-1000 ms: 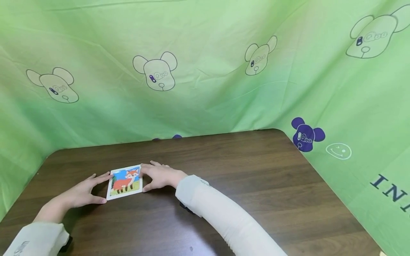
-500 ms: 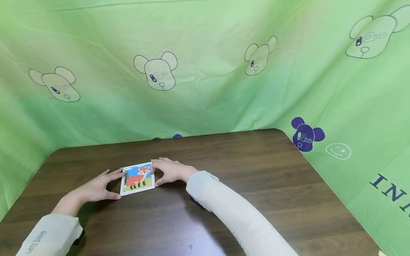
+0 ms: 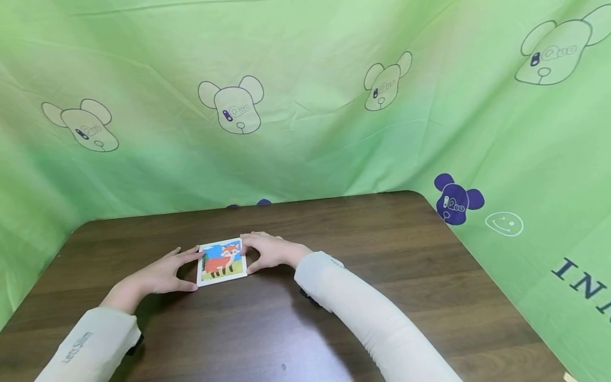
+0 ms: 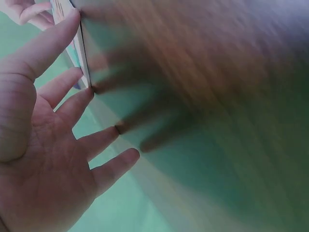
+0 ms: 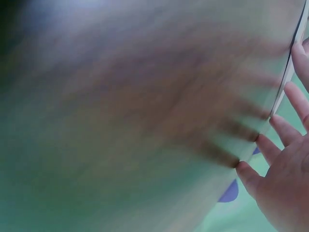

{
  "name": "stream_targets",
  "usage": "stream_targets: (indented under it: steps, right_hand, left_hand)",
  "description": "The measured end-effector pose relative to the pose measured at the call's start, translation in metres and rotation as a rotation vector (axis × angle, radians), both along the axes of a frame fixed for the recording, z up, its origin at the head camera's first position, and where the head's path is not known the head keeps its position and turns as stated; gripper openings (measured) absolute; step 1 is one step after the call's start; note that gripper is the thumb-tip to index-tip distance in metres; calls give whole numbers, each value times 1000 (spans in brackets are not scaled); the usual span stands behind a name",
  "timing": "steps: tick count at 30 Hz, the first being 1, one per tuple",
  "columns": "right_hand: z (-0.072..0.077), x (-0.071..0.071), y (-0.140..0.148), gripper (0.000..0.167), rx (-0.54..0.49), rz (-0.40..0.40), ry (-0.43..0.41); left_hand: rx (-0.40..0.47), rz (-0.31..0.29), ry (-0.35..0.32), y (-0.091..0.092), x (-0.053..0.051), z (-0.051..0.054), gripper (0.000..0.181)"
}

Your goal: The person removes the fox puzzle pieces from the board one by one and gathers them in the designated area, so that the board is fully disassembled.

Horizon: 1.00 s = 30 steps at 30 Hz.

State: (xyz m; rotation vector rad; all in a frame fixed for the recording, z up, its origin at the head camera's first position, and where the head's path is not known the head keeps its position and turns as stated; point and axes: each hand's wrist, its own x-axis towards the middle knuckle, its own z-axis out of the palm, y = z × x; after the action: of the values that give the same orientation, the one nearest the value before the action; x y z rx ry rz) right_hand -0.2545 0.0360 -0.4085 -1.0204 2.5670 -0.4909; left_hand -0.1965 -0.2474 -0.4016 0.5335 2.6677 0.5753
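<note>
A small square picture board (image 3: 220, 262) lies on the wooden table, left of centre. It has a white frame and shows an orange fox on grass against blue. My left hand (image 3: 159, 275) touches its left side, thumb near the close corner and index finger near the far one. At the right side my right hand (image 3: 272, 251) touches it the same way. In the left wrist view the left hand (image 4: 53, 150) has its fingers spread, thumb and fingertips at the board's thin edge (image 4: 84, 58). The right wrist view has the right hand (image 5: 287, 169) partly cut off, fingertips along the table.
The brown wooden table (image 3: 406, 297) extends widely to the right, with rounded far corners. A green curtain (image 3: 305, 106) printed with bear heads hangs behind it and along its right side. The tabletop is glossy and mirrors the hands in both wrist views.
Both hands have slid the picture board to the right and slightly away along the table, one hand on each side throughout. Its tilt has barely changed.
</note>
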Motion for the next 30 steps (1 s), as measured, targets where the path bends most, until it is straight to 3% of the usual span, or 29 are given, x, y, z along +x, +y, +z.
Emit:
stream_targets:
  steps: [8, 17, 30]
  right_hand:
    - [0, 0, 22, 33, -5, 6, -15]
    - [1, 6, 45, 30, 7, -32, -16]
    - [3, 23, 72, 31, -29, -68, -22]
  left_hand:
    - [-23, -18, 3, 20, -1, 2, 78]
    - [-104, -51, 74, 47, -1, 5, 75]
    - [-205, -108, 196, 73, 7, -1, 81]
